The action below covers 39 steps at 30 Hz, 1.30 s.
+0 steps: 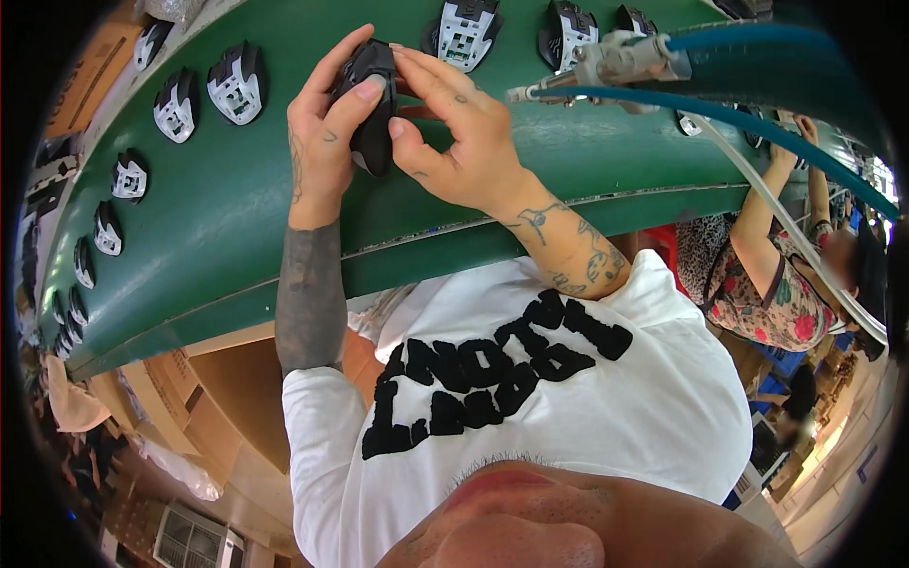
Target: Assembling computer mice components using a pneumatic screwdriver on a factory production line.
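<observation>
A black computer mouse (375, 123) is held upright above the green work surface (511, 156). My left hand (320, 128) grips it from the left, thumb pressed on its face. From the other side my right hand (464, 137) closes on its edge, with the fingertips near the upper end and the thumb beside the lower part. Its underside is hidden from view. Beyond my hands lie mouse bodies with open white-and-black frames, such as one mouse frame (466, 36) at the far side and another mouse frame (236, 83) to the left.
Several more mouse frames (129, 176) curve along the left side of the surface. A metal fitting (615, 64) with a blue hose (757, 118) hangs at upper right. Another person (772, 275) in a floral top works at the right. A cardboard box (251, 379) stands below the left edge.
</observation>
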Each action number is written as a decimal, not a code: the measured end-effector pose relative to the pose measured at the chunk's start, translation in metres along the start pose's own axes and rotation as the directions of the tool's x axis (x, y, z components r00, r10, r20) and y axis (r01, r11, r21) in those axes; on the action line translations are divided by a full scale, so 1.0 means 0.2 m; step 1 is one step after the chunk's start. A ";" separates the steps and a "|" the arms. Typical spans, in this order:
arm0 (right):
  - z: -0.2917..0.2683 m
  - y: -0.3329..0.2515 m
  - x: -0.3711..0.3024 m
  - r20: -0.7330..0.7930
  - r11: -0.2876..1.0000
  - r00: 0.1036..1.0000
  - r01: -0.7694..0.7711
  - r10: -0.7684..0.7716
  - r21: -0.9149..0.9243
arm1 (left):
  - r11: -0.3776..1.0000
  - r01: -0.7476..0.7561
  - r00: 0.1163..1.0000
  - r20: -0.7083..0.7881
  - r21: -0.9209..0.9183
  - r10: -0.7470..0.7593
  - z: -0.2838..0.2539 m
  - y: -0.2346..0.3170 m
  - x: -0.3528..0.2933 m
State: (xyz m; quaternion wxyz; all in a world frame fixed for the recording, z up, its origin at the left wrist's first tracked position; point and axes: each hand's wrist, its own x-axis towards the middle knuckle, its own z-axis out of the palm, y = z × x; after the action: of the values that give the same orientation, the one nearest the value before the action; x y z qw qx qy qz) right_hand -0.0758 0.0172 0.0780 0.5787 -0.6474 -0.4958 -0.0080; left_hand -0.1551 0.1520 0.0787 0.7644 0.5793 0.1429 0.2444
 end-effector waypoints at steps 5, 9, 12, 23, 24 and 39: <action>0.01 -0.03 -0.03 -0.018 0.997 0.998 -0.064 0.063 -0.050 | 0.996 -0.022 0.999 0.028 0.081 0.019 -0.02 0.01 0.00; 0.03 0.00 -0.04 -0.044 0.995 0.999 -0.027 0.023 -0.095 | 0.983 -0.095 0.995 0.052 0.159 0.088 -0.02 0.00 0.01; 0.02 -0.02 -0.04 -0.012 0.993 1.000 -0.023 0.022 -0.116 | 0.964 -0.199 0.979 0.089 0.177 0.186 -0.04 -0.02 0.03; 0.13 -0.03 -0.04 -0.127 0.976 0.984 -0.096 0.122 0.196 | 0.965 -0.229 0.973 -0.037 -0.130 0.226 0.00 -0.09 -0.01; 0.13 -0.01 -0.04 -0.094 0.989 0.990 -0.097 0.108 0.112 | 0.962 -0.245 0.969 -0.050 -0.119 0.241 0.00 -0.12 0.00; 0.19 0.06 -0.05 0.058 0.981 0.981 -0.190 0.187 0.048 | 0.977 -0.186 0.954 -0.256 -0.102 0.155 0.11 -0.17 0.00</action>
State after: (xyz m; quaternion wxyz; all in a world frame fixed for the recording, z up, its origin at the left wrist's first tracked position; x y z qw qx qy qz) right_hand -0.0942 0.0412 0.0514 0.5805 -0.6758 -0.4476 0.0775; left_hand -0.1380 0.1274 0.0533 0.7516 0.5055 0.1706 0.3880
